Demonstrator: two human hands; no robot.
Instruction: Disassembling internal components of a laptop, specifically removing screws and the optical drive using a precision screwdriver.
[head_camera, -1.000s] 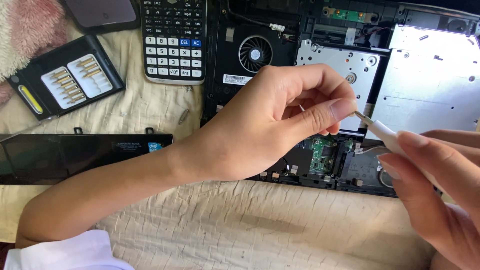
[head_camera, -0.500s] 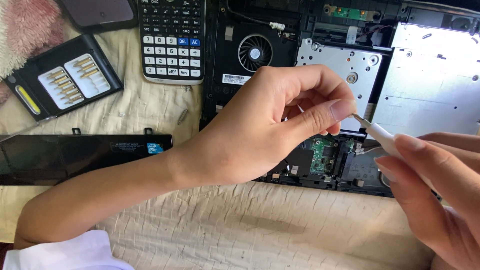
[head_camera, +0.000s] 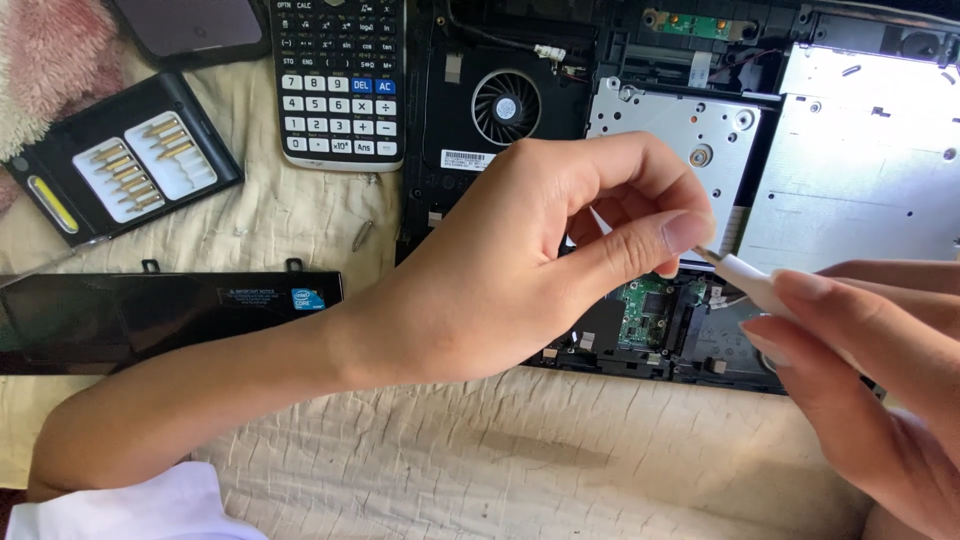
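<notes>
At the near right, the right hand (head_camera: 860, 380) is closed around a slim white screwdriver (head_camera: 752, 281), its fingers clamped along the handle. The tool is pale and smooth, tapering toward a thin metal tip that points left and slightly far. Just left of it, the left hand (head_camera: 540, 260) reaches in from the near left, its forearm lying across the cream quilted cloth (head_camera: 480, 460). Its thumb and forefinger are pinched together right at the screwdriver's tip; whatever sits between them is too small to make out. Both hands hover over the opened laptop (head_camera: 660, 330), whose green circuit board shows just under the fingers. Farther off lie the silver drive cover (head_camera: 690, 125) and the round black fan (head_camera: 505, 107). To the left, a long black panel (head_camera: 150, 315) rests on the cloth, with a bit case (head_camera: 125, 160) and a calculator (head_camera: 338, 80) beyond it.
</notes>
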